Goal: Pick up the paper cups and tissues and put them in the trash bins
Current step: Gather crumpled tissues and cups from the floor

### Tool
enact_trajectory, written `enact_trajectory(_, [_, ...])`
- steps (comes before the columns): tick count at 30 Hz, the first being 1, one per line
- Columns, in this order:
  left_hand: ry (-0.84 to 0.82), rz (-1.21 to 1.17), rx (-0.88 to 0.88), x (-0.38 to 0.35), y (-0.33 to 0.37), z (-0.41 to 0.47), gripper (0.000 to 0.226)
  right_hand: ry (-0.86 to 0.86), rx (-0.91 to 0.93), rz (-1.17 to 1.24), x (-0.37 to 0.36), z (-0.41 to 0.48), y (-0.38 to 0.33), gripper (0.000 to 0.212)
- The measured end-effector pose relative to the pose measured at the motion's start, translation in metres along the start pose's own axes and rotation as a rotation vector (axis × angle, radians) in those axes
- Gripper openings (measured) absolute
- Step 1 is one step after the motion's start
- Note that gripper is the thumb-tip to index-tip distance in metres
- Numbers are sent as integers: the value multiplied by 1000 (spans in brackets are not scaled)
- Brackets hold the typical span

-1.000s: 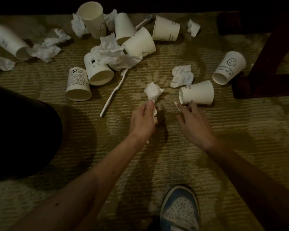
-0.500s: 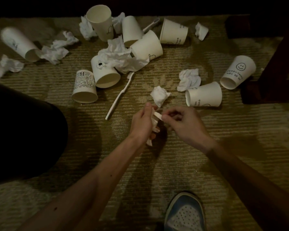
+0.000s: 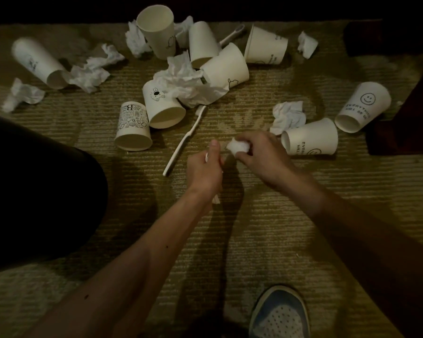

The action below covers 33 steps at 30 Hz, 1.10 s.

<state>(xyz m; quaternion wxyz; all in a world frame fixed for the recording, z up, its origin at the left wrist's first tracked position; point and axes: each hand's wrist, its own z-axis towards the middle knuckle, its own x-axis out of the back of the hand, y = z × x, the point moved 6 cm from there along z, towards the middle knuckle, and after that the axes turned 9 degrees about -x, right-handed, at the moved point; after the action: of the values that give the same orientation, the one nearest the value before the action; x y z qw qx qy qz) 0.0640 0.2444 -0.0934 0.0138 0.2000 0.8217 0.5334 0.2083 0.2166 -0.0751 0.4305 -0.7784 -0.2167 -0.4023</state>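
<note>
White balled tissue [image 3: 237, 147] is pinched in my right grip [image 3: 261, 157], over the carpet [image 3: 254, 228], soft and crumpled. Left grip [image 3: 204, 174], just beside at its 8 o'clock, clenches tissue scraps [image 3: 215, 200]. Dark bulk [image 3: 34, 191] at 9 o'clock may be the bin, can't tell; left grip is nearer it.

Shows two bare forearms, uncovered from wrist to the near edge of view: the left forearm [image 3: 142, 259] and the right forearm [image 3: 366, 235]. Ends in a bare left hand [image 3: 204, 172] and a bare right hand [image 3: 264, 154]. Bears two small dark spots on the left forearm, one midway, one nearer the elbow. Wears a low blue-grey slip-on shoe [image 3: 280, 313] at the near right, with a paler rim, a rounded toe and a white top panel dotted with rows of small round holes.
</note>
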Motion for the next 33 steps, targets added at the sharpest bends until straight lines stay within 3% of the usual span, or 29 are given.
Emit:
enact_trajectory(3, [31, -27, 28, 2, -1, 1, 49, -16, -102, 132, -2, 3, -2, 25])
enact_trajectory(5, [70, -51, 60, 4, -2, 3, 44, -92, -204, 402, -3, 1, -1, 14])
enact_trajectory(8, [70, -32, 72, 4, 0, 7, 39, -173, -253, 724, 0, -7, -6, 13])
enact_trajectory(11, [-33, -131, 105, -9, 10, 7, 55, -200, -239, 816, 10, -10, -10, 10])
enact_trajectory(14, [-179, -259, 113, -27, 25, 7, 74, -250, -154, 709, 18, -10, -14, 2])
enact_trajectory(17, [-149, -265, 64, -31, 34, 7, 55, -245, -55, 530, 34, -5, -16, 8])
enact_trajectory(20, [-59, -266, 25, -26, 35, 13, 41, -97, -54, 402, 65, 18, -4, 3])
enact_trajectory(23, [-72, -242, 3, -26, 37, 17, 39, 48, -111, 42, 86, 46, 20, 14])
enact_trajectory(26, [-90, -243, 28, -30, 36, 20, 39, -22, -141, -228, 80, 62, 38, 37])
enact_trajectory(29, [-89, -248, 56, -32, 34, 22, 38, -108, -184, -238, 67, 70, 48, 52])
enact_trajectory(33, [-110, -257, 52, -32, 33, 23, 37, -32, -208, -197, 68, 75, 50, 33])
